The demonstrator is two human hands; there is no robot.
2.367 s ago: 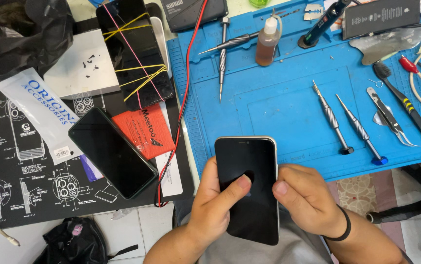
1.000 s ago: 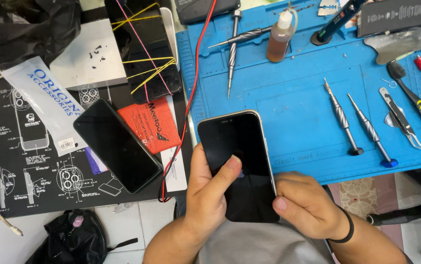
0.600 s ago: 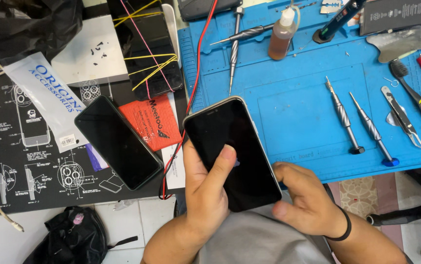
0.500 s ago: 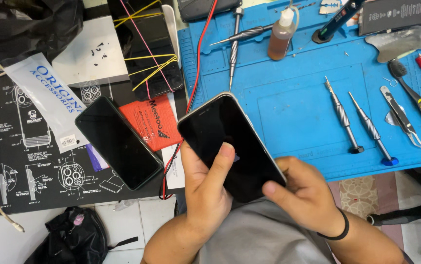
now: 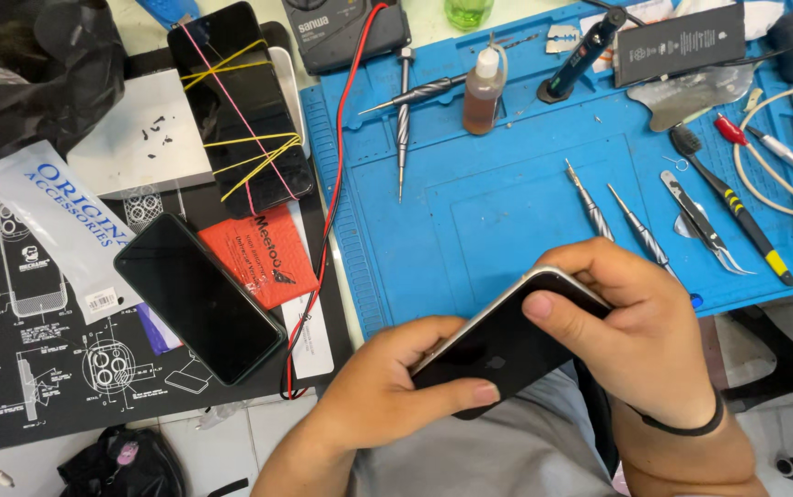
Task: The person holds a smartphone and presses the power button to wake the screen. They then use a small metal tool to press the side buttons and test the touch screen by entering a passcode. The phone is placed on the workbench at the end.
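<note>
Two hands, left hand (image 5: pixel 387 396) and right hand (image 5: pixel 640 345), closed on black phone (image 5: pixel 497 345), lower centre; best gripped by edges, kept over blue mat (image 5: pixel 507 202).

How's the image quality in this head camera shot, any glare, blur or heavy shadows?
Head view: light is even and bright, shadows soft and short under the screwdrivers on the blue mat. The black phone held in the left hand and right hand shows only a faint sheen along its edge. The second phone reflects nothing strong. Focus is sharp; edges bend slightly.
</note>
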